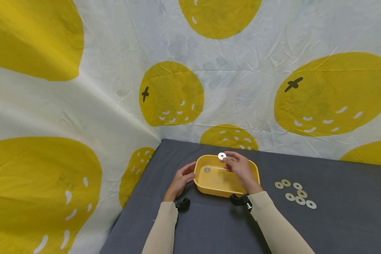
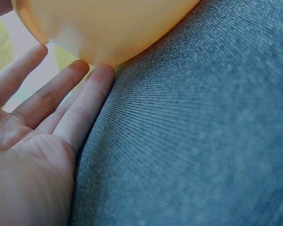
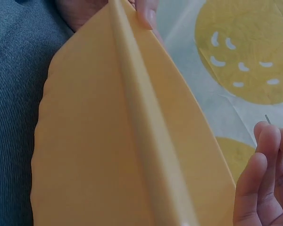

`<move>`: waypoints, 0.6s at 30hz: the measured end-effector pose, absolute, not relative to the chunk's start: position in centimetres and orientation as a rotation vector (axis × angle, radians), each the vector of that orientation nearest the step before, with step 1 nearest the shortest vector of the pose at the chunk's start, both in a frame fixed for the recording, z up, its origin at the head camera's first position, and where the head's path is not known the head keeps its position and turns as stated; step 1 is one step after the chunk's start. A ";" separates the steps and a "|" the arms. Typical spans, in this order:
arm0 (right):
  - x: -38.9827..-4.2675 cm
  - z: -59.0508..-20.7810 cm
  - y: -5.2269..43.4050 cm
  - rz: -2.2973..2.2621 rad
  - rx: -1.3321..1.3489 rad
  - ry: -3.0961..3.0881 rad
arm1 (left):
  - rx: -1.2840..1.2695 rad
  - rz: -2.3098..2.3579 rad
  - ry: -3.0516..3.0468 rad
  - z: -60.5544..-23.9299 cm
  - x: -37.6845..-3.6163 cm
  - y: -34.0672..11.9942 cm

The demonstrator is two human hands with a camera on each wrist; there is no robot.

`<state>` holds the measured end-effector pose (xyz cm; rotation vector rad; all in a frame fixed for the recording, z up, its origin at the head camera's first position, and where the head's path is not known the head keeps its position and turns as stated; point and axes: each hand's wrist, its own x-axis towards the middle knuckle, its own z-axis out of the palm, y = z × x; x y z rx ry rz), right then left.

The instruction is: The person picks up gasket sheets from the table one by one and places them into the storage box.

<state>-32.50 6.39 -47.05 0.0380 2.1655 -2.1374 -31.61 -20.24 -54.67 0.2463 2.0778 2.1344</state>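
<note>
A yellow plastic basin [image 1: 216,192] stands on the dark cloth, with one metal washer [image 1: 207,169] lying inside near its left end. My left hand [image 1: 181,179] holds the basin's left end. Its thumb comes over the rim, while in the left wrist view its fingers [image 2: 92,94] lie nearly straight against the outer wall. Above the basin's far rim, my right hand [image 1: 239,168] pinches another flat washer [image 1: 222,156] between thumb and fingertips. Seen from the right wrist, that washer [image 3: 268,119] shows only as a thin edge above the fingertips.
Several loose washers [image 1: 300,200] lie scattered on the dark cloth [image 1: 343,218] to the right of the basin. A white curtain [image 1: 241,95] with big yellow fruit shapes hangs behind and on the left.
</note>
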 end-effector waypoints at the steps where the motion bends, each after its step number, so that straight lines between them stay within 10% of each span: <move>1: -32.6 -47.1 6.2 -2.139 0.046 2.165 | 0.247 2.134 2.079 -54.7 -31.6 -20.2; 18: -33.7 -48.0 4.0 -2.102 0.111 2.113 | 0.255 2.125 2.091 -54.5 -31.5 -20.3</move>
